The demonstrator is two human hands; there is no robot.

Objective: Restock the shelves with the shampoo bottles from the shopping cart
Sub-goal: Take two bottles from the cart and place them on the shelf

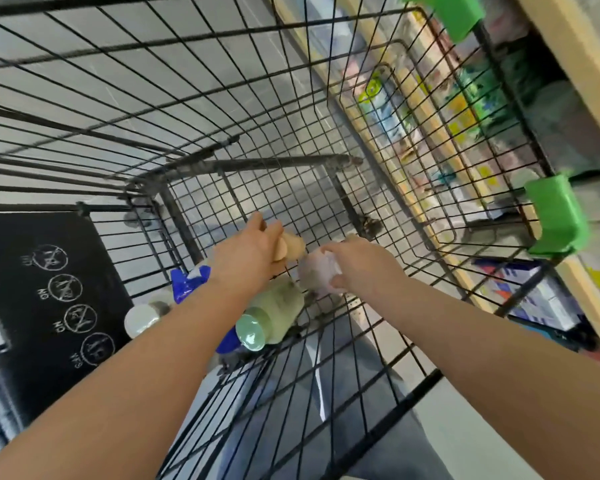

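Deep in the wire shopping cart (pixel 222 140), walls rise on every side and the top stands open. The green bottle (pixel 274 313) lies on the cart floor, cap toward the person. Beyond it, the left hand (pixel 246 254) grasps a tan bottle (pixel 290 250); the right hand (pixel 357 268) grasps a pale pink bottle (pixel 317 271).

Open top of the wire shopping cart (pixel 222 98), mesh walls closing every side, far half of the cart floor bare, shampoo bottles (pixel 274 310) crowding the near-left corner, black warning panel (pixel 49 289) blocking the left side
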